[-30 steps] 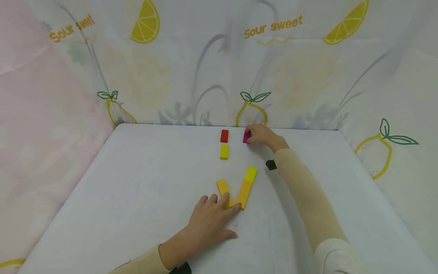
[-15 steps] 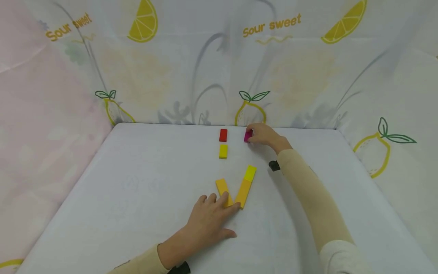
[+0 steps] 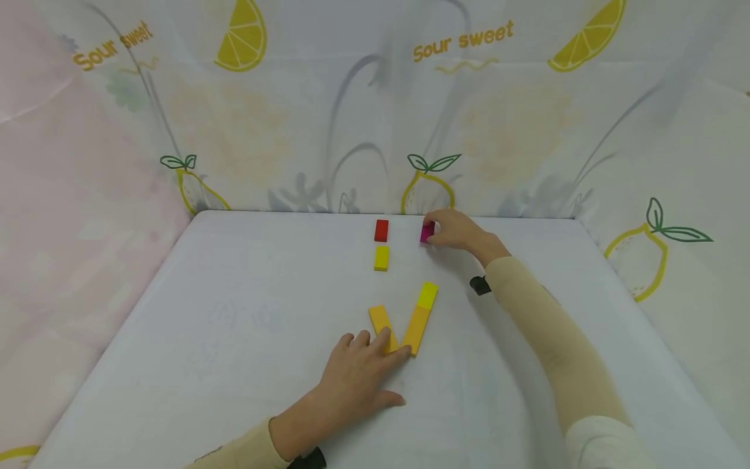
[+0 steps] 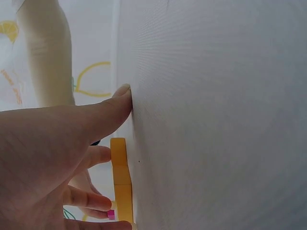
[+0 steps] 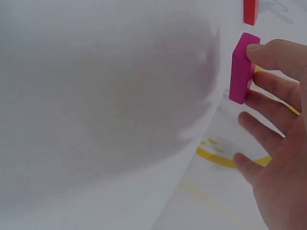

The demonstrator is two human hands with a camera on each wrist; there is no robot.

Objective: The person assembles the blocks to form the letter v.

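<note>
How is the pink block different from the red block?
Colour: the pink block is bright pinky-purple, while the red block is plain red.
Held or not: the right hand pinches the pink block, but nobody is touching the red block.
Place: seen from the head camera, the pink block is to the right of the red block.
Same: both have straight edges and are near the far edge of the table.
</note>
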